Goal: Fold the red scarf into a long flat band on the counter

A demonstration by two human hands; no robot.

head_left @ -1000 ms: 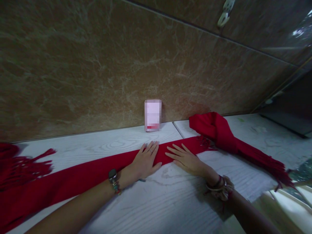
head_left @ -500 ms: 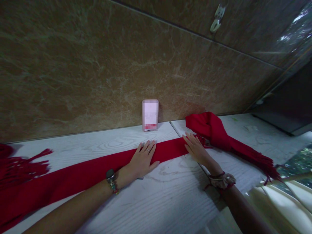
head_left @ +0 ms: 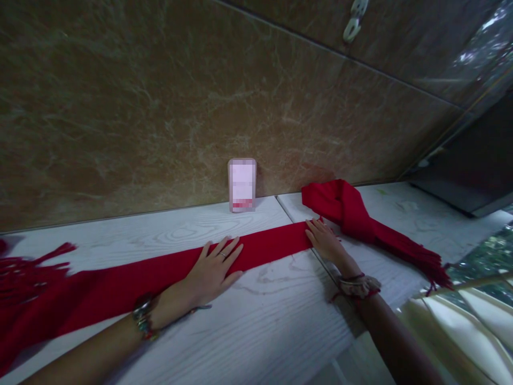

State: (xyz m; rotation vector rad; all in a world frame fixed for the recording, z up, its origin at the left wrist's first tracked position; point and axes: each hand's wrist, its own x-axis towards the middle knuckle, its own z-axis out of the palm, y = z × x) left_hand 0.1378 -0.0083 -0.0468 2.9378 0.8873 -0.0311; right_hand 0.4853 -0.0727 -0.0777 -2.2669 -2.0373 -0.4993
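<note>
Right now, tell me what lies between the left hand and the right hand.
In the head view, a flat stretch of red scarf lies between the left hand and right hand, white surface along both edges.

Brown, pale-veined wall tiles [head_left: 160, 117], crossed by an oblique joint, rise behind a white, wood-grained table [head_left: 256, 315] with a dark seam right of centre. A phone [head_left: 242, 184], its screen pixelated, stands upright at the foot of the tiles. Upper right: a white hook [head_left: 355, 21], cropped above. Far right: a dark, flat-sided object [head_left: 473, 160]; below it, green foliage [head_left: 489, 262] and pale panels [head_left: 468, 321].
</note>
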